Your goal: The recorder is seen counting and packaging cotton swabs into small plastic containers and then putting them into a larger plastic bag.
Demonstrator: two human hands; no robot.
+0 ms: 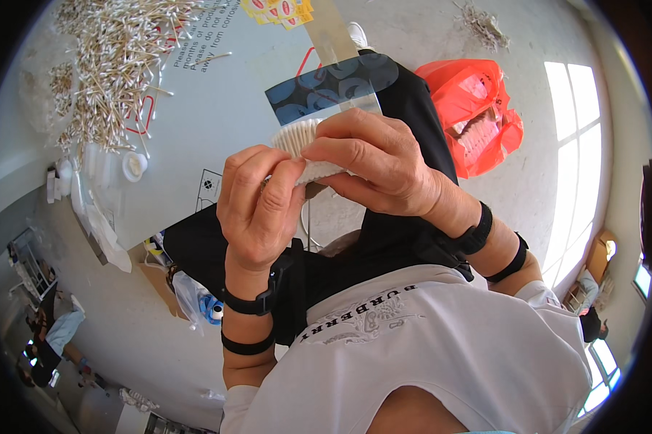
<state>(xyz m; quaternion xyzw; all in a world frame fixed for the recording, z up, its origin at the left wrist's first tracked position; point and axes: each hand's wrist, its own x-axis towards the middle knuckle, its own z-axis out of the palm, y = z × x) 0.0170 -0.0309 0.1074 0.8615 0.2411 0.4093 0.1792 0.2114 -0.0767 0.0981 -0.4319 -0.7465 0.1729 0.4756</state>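
In front of my lap I hold a tight row of cotton swabs point(297, 136) with white tips. My left hand point(259, 206) pinches the near left end, its fingers curled. Across the right side of the bundle lie the thumb and fingers of my right hand point(384, 163), which grip it from above and below. My fingers hide part of the bundle. Just beyond it, a dark blue patterned plastic packet point(326, 85) lies at the table's edge. A large loose heap of cotton swabs point(116, 65) covers the far left of the table.
The grey table point(174, 145) carries yellow printed slips point(279, 11) and a small white round container point(134, 166). On the floor at right sits a red plastic bag point(478, 116) with packed swabs inside. A cardboard box point(156, 278) stands below the table's near edge.
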